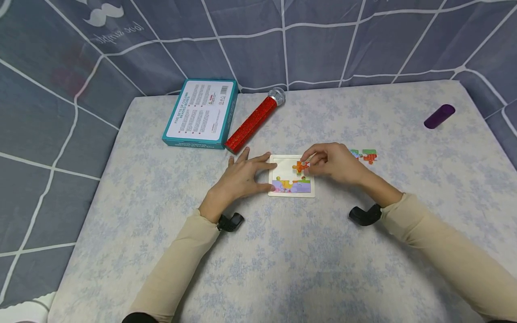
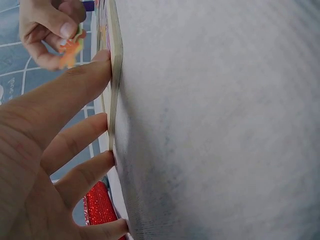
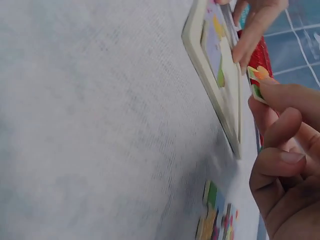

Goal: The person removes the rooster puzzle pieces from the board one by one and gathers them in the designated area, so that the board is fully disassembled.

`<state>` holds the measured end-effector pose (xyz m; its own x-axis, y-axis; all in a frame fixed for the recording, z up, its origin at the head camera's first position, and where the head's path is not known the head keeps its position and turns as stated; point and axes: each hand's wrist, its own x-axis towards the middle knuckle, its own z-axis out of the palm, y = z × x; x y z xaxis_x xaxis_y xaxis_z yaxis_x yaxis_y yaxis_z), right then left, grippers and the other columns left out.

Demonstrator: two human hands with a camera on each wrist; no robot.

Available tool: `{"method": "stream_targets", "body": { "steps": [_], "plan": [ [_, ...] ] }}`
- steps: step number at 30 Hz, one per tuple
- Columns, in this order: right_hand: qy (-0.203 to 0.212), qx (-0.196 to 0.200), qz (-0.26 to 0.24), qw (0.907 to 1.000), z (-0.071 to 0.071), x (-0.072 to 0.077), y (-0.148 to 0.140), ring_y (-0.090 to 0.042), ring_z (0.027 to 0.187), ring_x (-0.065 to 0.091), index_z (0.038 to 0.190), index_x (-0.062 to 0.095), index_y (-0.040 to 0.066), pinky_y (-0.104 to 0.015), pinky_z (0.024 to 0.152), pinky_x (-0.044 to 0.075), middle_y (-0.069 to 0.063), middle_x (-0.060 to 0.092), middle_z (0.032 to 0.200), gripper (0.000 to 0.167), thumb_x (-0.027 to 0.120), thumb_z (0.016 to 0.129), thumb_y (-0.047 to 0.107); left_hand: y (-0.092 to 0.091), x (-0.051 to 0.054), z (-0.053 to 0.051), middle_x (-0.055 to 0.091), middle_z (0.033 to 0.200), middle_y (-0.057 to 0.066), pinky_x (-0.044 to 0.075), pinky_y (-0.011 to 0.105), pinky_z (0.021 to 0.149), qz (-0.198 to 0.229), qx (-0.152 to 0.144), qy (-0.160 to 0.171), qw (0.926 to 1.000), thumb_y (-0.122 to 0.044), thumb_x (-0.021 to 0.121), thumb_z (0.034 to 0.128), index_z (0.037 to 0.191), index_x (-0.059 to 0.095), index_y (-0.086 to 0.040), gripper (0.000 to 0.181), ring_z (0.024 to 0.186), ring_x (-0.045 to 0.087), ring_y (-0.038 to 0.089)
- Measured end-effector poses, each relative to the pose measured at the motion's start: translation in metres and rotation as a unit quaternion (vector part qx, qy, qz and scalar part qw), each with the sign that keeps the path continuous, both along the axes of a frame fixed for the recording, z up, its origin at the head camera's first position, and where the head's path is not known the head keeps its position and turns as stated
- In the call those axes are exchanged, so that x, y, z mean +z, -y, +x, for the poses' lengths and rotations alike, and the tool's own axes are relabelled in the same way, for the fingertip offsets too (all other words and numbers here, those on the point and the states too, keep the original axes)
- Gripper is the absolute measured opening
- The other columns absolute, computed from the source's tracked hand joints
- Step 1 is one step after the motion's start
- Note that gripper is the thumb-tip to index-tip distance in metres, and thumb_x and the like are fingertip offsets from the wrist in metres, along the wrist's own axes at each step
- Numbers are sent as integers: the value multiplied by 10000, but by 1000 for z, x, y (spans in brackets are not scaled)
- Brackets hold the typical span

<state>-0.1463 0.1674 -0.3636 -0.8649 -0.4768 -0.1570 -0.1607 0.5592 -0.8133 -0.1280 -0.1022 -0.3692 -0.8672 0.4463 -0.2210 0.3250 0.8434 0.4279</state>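
A square puzzle tray (image 1: pixel 292 195) with a pale rim lies flat on the table; joined pieces in purple, yellow and green (image 1: pixel 296 186) fill its near part. My left hand (image 1: pixel 241 177) rests at the tray's left side, its fingers spread and fairly straight. The left thumb (image 2: pixel 85 82) touches the rim. Over the tray's right part, my right hand (image 1: pixel 337 163) pinches an orange and red puzzle piece (image 1: pixel 299 167) with a green edge, seen close in the right wrist view. Several loose puzzle pieces (image 1: pixel 369 155) lie just beyond the right hand, partly hidden by it.
Behind the left hand lie a teal-edged box (image 1: pixel 199 112) with a white printed label and a red glittery microphone (image 1: pixel 252 124). A dark purple cylinder (image 1: pixel 439 116) lies far right. Grey-blue cloth with white lines (image 1: pixel 315 49) hangs along the table's back edge.
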Motion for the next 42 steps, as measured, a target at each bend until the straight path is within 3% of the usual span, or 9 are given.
{"method": "stream_targets", "body": {
  "steps": [4, 8, 13, 17, 22, 25, 32, 36, 42],
  "plan": [
    [431, -407, -160, 9981, 5, 3, -17, -167, 646, 557, 1043, 730, 105, -261, 574, 447, -71, 722, 863, 183, 748, 872, 169, 0, 0, 1, 374, 1549, -33, 96, 769, 1046, 44, -7, 7, 10000, -402, 809, 804, 1367, 607, -248, 618, 1468, 95, 450],
    [757, -849, -177, 9934, 11, 3, -42, -126, 577, 481, 1071, 735, 93, -262, 505, 410, -51, 722, 866, 263, 750, 882, 274, 1, 1, 1, 373, 1549, -32, 96, 770, 1046, 63, -8, -7, 10000, -407, 808, 803, 1367, 608, -245, 619, 1468, 97, 448],
    [1032, -1376, -82, 9851, 17, 5, -75, -90, 667, 475, 1124, 723, 55, -262, 591, 454, 75, 718, 901, 387, 756, 872, 346, 1, 2, 1, 374, 1548, -25, 93, 772, 1044, 90, -11, -18, 10000, -412, 806, 804, 1367, 607, -237, 622, 1464, 101, 456],
    [1178, -1623, 46, 9797, 19, 7, -99, -70, 710, 449, 1138, 733, 68, -252, 623, 437, 151, 685, 938, 389, 758, 870, 348, 1, 3, 1, 375, 1547, -20, 86, 772, 1044, 104, -6, -20, 9999, -412, 804, 807, 1367, 606, -231, 621, 1462, 105, 462],
    [1325, -1799, 358, 9741, 22, 8, -122, -26, 717, 463, 1122, 743, 93, -239, 625, 430, 191, 636, 827, 407, 767, 851, 396, 2, 4, 1, 378, 1545, -14, 86, 776, 1041, 124, -15, -20, 9999, -408, 809, 803, 1365, 609, -226, 624, 1460, 106, 468],
    [1378, -1799, 494, 9727, 22, 7, -130, 0, 806, 509, 1138, 740, 85, -220, 680, 465, 192, 680, 882, 450, 765, 844, 424, 2, 4, 1, 379, 1544, -13, 88, 777, 1040, 119, -9, -20, 9999, -409, 811, 800, 1364, 610, -225, 626, 1458, 108, 471],
    [786, -1682, 1298, 9740, 22, 2, -130, -68, 945, 533, 1135, 745, 68, -247, 705, 456, -104, 683, 1192, 524, 752, 832, 495, 2, 3, 1, 375, 1545, -22, 86, 775, 1042, 117, 9, 15, 9999, -412, 808, 803, 1365, 608, -229, 624, 1460, 105, 466],
    [412, -1650, 1721, 9703, 21, 3, -127, -158, 920, 559, 1043, 771, 80, -295, 681, 442, -101, 726, 1044, 454, 773, 817, 474, 2, 3, 1, 376, 1547, -24, 88, 777, 1039, 118, 12, 11, 9999, -409, 808, 803, 1364, 610, -225, 623, 1461, 100, 466],
    [324, -1738, 1808, 9675, 23, 4, -125, -187, 816, 571, 937, 770, 81, -313, 628, 435, 13, 723, 807, 336, 793, 814, 393, 1, 3, 1, 374, 1549, -24, 85, 780, 1036, 110, -31, 1, 9999, -405, 810, 802, 1361, 614, -227, 620, 1461, 95, 468]
  ]
}}
